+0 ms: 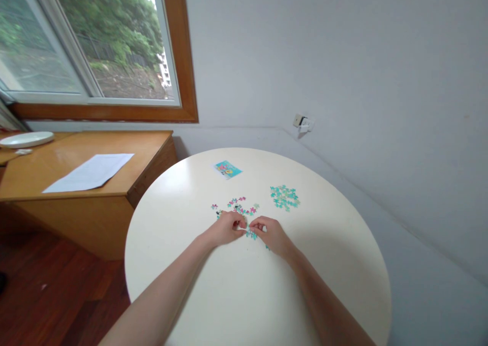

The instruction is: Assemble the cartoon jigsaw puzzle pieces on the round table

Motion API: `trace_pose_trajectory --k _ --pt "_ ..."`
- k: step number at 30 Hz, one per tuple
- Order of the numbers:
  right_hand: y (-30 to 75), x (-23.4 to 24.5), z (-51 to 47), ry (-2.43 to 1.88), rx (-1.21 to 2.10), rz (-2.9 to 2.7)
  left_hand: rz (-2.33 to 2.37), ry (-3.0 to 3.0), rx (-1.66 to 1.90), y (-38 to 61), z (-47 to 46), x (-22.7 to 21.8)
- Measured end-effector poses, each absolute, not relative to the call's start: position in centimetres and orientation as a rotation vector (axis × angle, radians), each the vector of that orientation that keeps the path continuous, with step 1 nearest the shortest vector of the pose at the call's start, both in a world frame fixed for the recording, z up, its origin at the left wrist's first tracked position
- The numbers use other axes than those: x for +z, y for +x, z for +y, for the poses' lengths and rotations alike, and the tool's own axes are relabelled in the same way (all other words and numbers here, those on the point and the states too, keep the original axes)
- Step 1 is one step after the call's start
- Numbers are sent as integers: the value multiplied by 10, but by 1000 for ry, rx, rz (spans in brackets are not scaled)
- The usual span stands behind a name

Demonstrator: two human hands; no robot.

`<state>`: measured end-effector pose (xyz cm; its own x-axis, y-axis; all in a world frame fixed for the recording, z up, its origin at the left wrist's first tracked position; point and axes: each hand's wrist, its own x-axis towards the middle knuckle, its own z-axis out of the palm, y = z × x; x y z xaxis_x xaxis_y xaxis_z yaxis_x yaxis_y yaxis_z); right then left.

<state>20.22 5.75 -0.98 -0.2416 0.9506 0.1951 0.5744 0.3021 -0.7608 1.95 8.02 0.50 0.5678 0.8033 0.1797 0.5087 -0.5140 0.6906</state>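
Both of my hands rest on a round white table [213, 305], fingertips nearly meeting over a scatter of small jigsaw pieces [238, 206] in pink, teal and white. My left hand [227, 227] is curled, its fingers pinching a small piece. My right hand [271, 234] is curled too, pinching at teal pieces [251, 234] between the two hands. A separate pile of teal and pale pieces [284, 197] lies to the right, farther from me. A small picture card [227, 169] lies near the table's far edge.
A wooden desk [114, 203] stands left of the table, bearing a white sheet of paper [89, 172] and a white plate [26, 139]. A window [95, 46] is above it. Grey walls close in behind and to the right, with a wall socket [302, 123].
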Motion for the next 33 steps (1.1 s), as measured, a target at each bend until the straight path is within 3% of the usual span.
trace_pose_trajectory --k 33 --pt "202 -12 57 -1349 637 -1974 1034 2232 684 19 81 1"
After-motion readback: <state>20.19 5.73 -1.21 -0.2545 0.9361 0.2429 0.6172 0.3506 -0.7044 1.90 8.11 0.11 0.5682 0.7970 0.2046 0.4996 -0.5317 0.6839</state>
